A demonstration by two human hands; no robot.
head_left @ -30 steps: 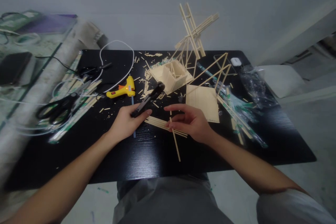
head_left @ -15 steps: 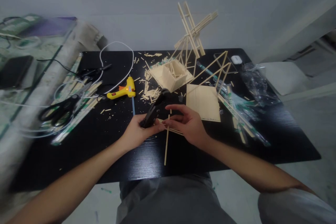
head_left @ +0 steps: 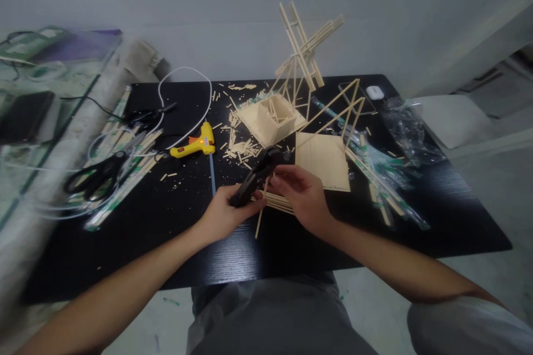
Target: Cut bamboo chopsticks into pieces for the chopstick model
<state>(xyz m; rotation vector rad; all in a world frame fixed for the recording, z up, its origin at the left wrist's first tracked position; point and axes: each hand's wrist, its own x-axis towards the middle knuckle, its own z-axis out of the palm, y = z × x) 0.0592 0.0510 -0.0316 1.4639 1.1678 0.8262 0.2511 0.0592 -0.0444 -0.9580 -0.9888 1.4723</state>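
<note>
My left hand (head_left: 225, 212) is closed around a black hand tool (head_left: 254, 178), which tilts up toward the right; blur hides its exact kind. My right hand (head_left: 306, 194) pinches a thin wooden stick (head_left: 260, 219) near its upper part, close to the tool. The stick's lower end points down toward me. Beneath and between the hands lie several wooden sticks (head_left: 281, 203) side by side. Just beyond is a wooden box (head_left: 270, 122) on a square base, with a cross-shaped stick structure (head_left: 306, 47) behind it.
A yellow glue gun (head_left: 194, 145) lies at left with a blue glue stick in it. Black scissors (head_left: 97, 175) rest on bundled sticks. At right are a wooden sheet with a stick frame (head_left: 322, 162), wrapped sticks (head_left: 383, 188) and a white earbud case (head_left: 375, 92). Wood offcuts (head_left: 244, 147) litter the table.
The stick has shifted up and left, so less of it hangs below the hands. The black tool has moved slightly right. My right hand's fingers have curled in closer.
</note>
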